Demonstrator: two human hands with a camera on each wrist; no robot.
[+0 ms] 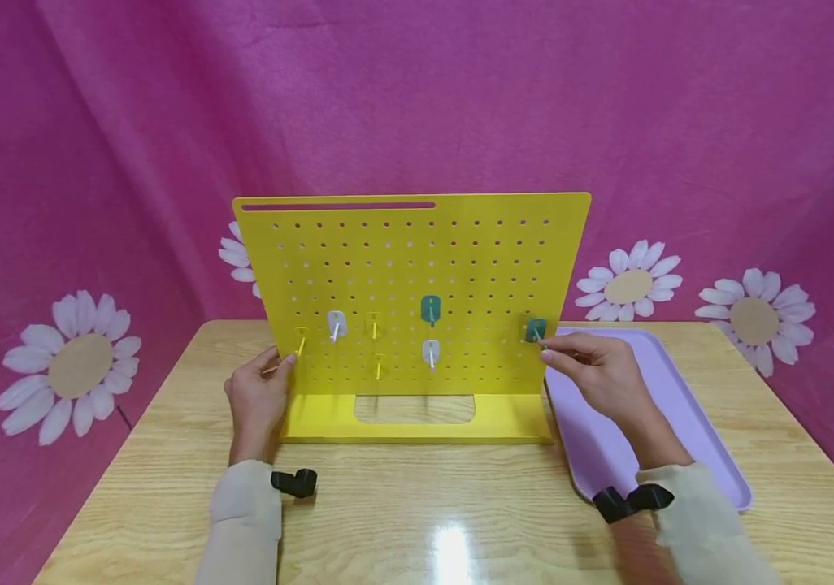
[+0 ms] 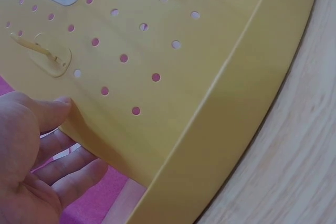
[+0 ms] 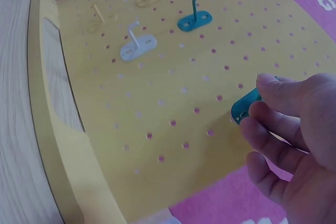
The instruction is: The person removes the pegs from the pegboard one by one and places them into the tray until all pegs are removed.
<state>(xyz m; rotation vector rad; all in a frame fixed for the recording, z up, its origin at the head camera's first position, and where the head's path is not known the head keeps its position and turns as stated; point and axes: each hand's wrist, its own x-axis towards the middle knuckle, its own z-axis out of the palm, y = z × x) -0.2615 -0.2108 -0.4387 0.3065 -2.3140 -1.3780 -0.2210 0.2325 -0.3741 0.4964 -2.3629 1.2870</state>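
Wooden table [image 1: 417, 520], pale grain, glare at bottom centre of the head view. Behind and to both sides, magenta cloth [image 1: 461, 97] with white daisies: five whole or partly hidden ones counted, plus petals at the lower left edge.

At centre frame, one yellow pegboard [image 1: 475, 268], upright and leaning slightly back on its own base, slot along the top, cut-out low in the middle. To its right, lower right of frame, one lilac tray [image 1: 688, 422], flat on the table, its left part behind the board's edge.

Hooks on the board, seven counted: three yellow [image 1: 301, 339], left and centre; two white [image 1: 336, 324], one left of centre, one lower middle; two teal, one upper middle [image 1: 430, 309], one at the right edge [image 1: 535, 330].

Left hand [image 1: 259, 398] at the board's left edge, mid-left of frame: fingers straight and spread behind the panel, thumb on the front, steadying without a tight grip. Nearest yellow hook just beside the thumb.

Right hand [image 1: 600, 374], right of centre: thumb and fingertips [image 3: 265, 111] pinched on the teal hook at the right edge, hook's plate against the board.

Pale sleeves and a black wrist mount on each arm at the bottom.
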